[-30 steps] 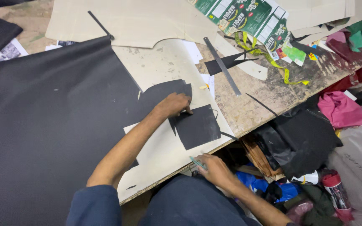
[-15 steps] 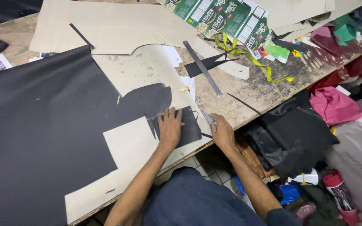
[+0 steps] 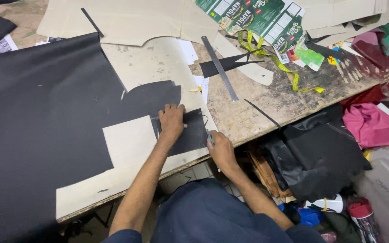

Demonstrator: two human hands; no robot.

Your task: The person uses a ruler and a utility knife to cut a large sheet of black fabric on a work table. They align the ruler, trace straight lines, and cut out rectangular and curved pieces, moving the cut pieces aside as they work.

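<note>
My left hand [image 3: 172,121] lies flat, fingers closed together, pressing on a small black piece [image 3: 190,135] of sheet material near the table's front edge. My right hand [image 3: 219,148] is closed around a thin bluish-handled tool [image 3: 209,137], whose tip rests at the right edge of that piece. A large black sheet [image 3: 37,121] covers the left of the table, over a beige cardboard pattern [image 3: 127,144].
A metal ruler [image 3: 220,68], a yellow measuring tape [image 3: 271,56], green printed cartons [image 3: 253,13] and black offcuts [image 3: 223,65] lie on the worn wooden table [image 3: 266,103]. Pink cloth [image 3: 370,126], black scraps [image 3: 320,157] and clutter sit below at right.
My right hand has come up from below the table edge to the small black piece's right edge with the tool. My left hand stays pressed on the piece.
</note>
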